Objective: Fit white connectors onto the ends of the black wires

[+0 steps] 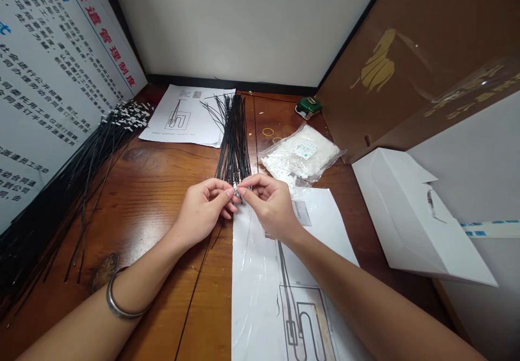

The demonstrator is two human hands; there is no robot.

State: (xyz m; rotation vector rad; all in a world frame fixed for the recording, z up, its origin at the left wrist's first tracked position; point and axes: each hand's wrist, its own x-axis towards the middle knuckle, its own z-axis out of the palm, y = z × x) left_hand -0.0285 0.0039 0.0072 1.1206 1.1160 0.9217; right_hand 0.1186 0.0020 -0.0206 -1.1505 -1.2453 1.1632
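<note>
My left hand (207, 204) and my right hand (268, 201) meet above the near end of a bundle of black wires (233, 139). Thumb and forefinger of each are pinched together around a small white connector (235, 186). The fingertips cover most of it, and whether a wire is also in either pinch is hidden. Just beyond the right hand lies a clear plastic bag (311, 152) of small white parts, some spilling at its near corner. Under my right wrist is a plastic-covered drawing sheet (260, 274).
Many black wires with white connector ends (128, 116) lie at left against a printed board (36, 79). Another drawing sheet (160, 114) is at the back. A green tape measure (309, 107), yellow rubber bands (268, 132), a white box (406, 214) and brown cardboard (439, 41) stand around.
</note>
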